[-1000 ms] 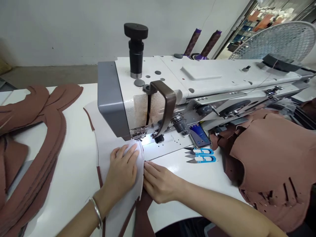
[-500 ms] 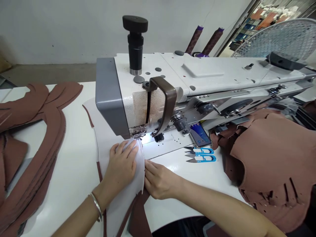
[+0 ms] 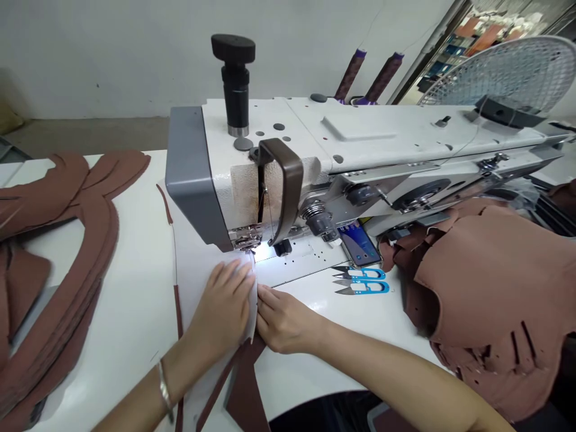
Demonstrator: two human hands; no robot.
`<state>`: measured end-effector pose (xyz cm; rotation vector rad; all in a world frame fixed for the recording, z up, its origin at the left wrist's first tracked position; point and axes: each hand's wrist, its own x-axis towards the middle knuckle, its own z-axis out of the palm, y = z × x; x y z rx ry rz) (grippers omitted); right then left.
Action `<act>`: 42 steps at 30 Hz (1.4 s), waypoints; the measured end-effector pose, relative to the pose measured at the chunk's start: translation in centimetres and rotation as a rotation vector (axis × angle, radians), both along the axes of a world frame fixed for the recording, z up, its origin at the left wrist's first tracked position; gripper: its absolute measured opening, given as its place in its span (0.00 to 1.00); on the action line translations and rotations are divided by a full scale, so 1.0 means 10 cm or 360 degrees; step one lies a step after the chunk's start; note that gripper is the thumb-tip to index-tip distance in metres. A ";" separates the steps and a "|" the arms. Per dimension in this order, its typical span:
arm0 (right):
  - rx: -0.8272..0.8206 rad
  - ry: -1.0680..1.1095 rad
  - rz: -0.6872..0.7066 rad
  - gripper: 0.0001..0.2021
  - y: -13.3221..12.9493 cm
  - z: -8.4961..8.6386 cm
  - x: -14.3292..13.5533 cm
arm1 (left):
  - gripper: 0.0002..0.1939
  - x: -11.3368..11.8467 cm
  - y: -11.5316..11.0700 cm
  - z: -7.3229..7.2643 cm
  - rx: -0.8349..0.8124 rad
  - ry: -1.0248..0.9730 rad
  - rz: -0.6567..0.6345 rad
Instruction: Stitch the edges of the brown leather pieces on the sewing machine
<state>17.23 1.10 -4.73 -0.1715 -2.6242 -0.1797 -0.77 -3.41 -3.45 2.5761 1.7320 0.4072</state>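
Note:
A pale sheet (image 3: 191, 270) with brown edging strips (image 3: 178, 306) lies under the needle area of a white sewing machine (image 3: 292, 126). My left hand (image 3: 225, 306) lies flat on it, fingers stretched toward the lit presser foot (image 3: 246, 240). Close beside it, my right hand (image 3: 285, 319) pinches the sheet's right edge between thumb and fingers. Below my right hand a brown leather-like piece (image 3: 246, 390) hangs toward the table's front edge; its upper end is hidden.
Stacked brown cut pieces (image 3: 96, 258) lie at left, and more brown pieces (image 3: 499, 282) are heaped at right. Two blue-handled thread snips (image 3: 371, 281) and a phone (image 3: 360, 243) rest beside the machine. Thread cones (image 3: 382, 78) and a fan (image 3: 508, 72) stand behind.
The sheet's near part has shifted slightly forward toward the presser foot, with both hands moving along. The camera view has also shifted a little.

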 end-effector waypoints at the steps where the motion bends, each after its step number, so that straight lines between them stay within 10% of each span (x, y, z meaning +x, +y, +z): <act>1: 0.0014 0.0028 0.0001 0.14 0.00 -0.01 0.00 | 0.24 0.02 -0.09 0.04 -0.0028 0.0021 -0.0086; 6: -0.0021 0.0073 0.0011 0.15 0.00 -0.05 -0.01 | 0.35 0.12 -0.36 0.14 -0.0050 0.0102 -0.0215; 16: 0.0096 -0.0049 -0.0009 0.15 -0.01 -0.02 0.03 | 0.25 0.03 0.08 -0.17 -0.0054 -0.0268 0.0181; 42: 0.0118 -0.0039 -0.0032 0.14 0.07 -0.06 0.00 | 0.20 0.01 0.21 -0.05 -0.0277 -0.0149 0.0388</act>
